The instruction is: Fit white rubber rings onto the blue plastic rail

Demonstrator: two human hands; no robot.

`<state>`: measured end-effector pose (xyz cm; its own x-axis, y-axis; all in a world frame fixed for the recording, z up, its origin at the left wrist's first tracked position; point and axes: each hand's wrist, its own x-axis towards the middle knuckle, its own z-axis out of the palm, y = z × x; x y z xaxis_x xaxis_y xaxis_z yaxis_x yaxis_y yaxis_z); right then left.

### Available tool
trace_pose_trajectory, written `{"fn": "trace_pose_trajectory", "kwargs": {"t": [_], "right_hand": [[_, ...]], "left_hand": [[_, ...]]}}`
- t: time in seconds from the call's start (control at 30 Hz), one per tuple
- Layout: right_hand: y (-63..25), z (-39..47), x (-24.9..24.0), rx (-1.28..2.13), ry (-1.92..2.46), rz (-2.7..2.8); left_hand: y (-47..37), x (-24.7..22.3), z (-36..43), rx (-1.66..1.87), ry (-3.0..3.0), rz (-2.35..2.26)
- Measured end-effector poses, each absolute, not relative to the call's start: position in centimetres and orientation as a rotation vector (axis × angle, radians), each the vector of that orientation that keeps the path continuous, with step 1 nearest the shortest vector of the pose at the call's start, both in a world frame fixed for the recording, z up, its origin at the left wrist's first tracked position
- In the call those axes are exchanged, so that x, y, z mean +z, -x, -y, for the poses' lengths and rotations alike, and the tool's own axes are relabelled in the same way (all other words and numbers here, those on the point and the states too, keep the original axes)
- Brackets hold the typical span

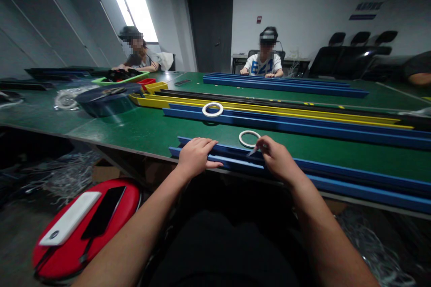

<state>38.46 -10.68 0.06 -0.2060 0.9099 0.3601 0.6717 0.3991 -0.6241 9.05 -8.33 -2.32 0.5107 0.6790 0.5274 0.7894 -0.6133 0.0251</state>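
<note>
A long blue channel rail (235, 163) lies along the near edge of the table, running off to the right. My left hand (197, 154) grips it near its left end, fingers over the far wall and thumb along the near one. Over the same rail, my right hand (274, 157) pinches a small pale, see-through strip (252, 151) between thumb and fingertips. Just behind that hand is a thin white ring (240, 139), like a roll of narrow tape. A second white ring (204, 110) rests on another blue rail (286, 124) farther back.
Yellow rails (269, 108) and black rails lie across the green table (141, 130). To the left are a large dark blue roll (107, 101), small bins (156, 86) and a green-rimmed tray. Two people sit beyond. A red stool (128, 193) holds a phone and white device.
</note>
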Motion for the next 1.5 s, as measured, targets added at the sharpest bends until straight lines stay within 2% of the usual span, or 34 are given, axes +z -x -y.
{"fn": "trace_pose_trajectory", "kwargs": {"t": [0.27,0.53,0.93,1.2,1.5], "right_hand": [[-38.9,10.5,0.0,0.346,1.283,2.013],[-38.7,10.4,-0.4,0.24,1.394,2.035],[-38.5,11.1,0.7,0.54,1.36,2.0],[-38.7,11.0,0.7,0.561,1.288,1.965],[-38.8,10.9,0.7,0.905,1.291,1.763]], "left_hand": [[-9.0,-2.4,8.2,-0.735,2.54,1.25],[-9.0,-2.3,8.2,-0.726,2.54,1.242],[-8.8,-2.8,7.8,-0.755,2.511,1.171],[-8.8,-2.9,7.8,-0.75,2.503,1.185],[-8.7,-3.1,7.6,-0.757,2.496,1.161]]}}
